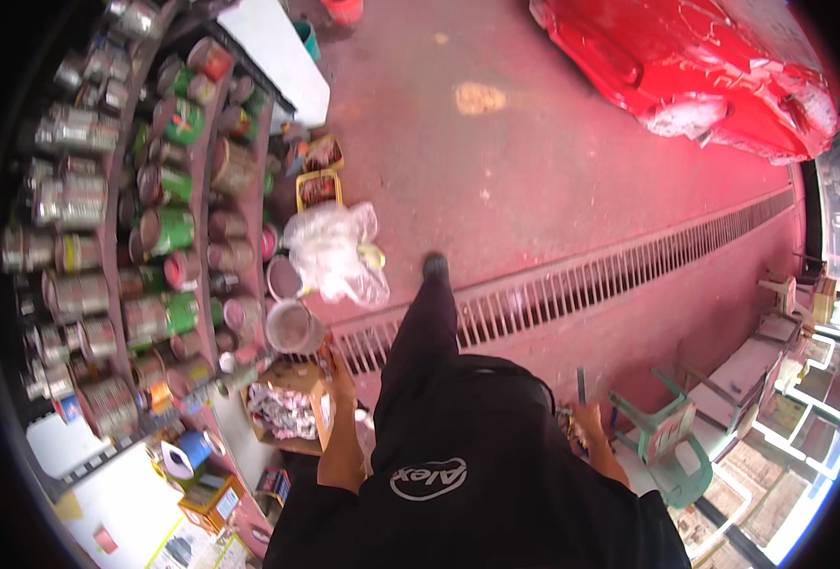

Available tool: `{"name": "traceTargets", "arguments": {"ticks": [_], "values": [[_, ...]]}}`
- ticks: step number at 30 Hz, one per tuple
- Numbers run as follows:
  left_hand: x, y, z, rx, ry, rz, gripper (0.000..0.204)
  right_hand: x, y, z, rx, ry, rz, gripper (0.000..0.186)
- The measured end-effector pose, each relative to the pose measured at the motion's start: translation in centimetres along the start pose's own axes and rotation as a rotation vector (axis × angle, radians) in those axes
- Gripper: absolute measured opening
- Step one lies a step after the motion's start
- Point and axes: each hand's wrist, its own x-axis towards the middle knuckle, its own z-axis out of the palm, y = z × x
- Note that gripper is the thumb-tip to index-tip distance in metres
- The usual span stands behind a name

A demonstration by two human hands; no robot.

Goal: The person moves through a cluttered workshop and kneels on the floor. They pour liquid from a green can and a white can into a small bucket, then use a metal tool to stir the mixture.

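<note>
While the person stands over the floor grate [581, 292], the two hands are well apart in the head view. The left hand [338, 381] is closed around the lower right side of a pale round container [294, 327], whose open mouth faces up. This container is held just beside the right edge of the shelf [114, 228], which carries many cans [169, 234]. Below it stands an open cardboard box [324, 417] with crumpled cloth [285, 413] inside. Along the same shelf edge, a white plastic bag [330, 251] lies on the floor [496, 190]. The right hand [589, 423] is closed on a narrow grey strip [581, 387], which points upward; it seems to be a flat tool, but it is too small to be sure. Near this hand is a green chair [681, 469]. At the far right corner of the floor rests a red body panel [629, 62].
</note>
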Motion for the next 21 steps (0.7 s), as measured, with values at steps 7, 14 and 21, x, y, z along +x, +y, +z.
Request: {"name": "traceTargets", "arguments": {"ticks": [7,14,21], "values": [[13.6,10.8,9.6,0.097,-0.047,0.044,0.048,1.7,-14.8,-3.0,0.036,-0.185,0.25,0.033],[28.7,26.3,30.9,0.111,-0.143,-0.198,0.044,25.1,-30.2,-1.1,0.0,-0.205,0.005,0.045],[41.6,34.1,47.6,0.035,0.079,-0.173,0.043,44.7,-68.5,-10.3,0.066,-0.1,-0.313,0.04]]}}
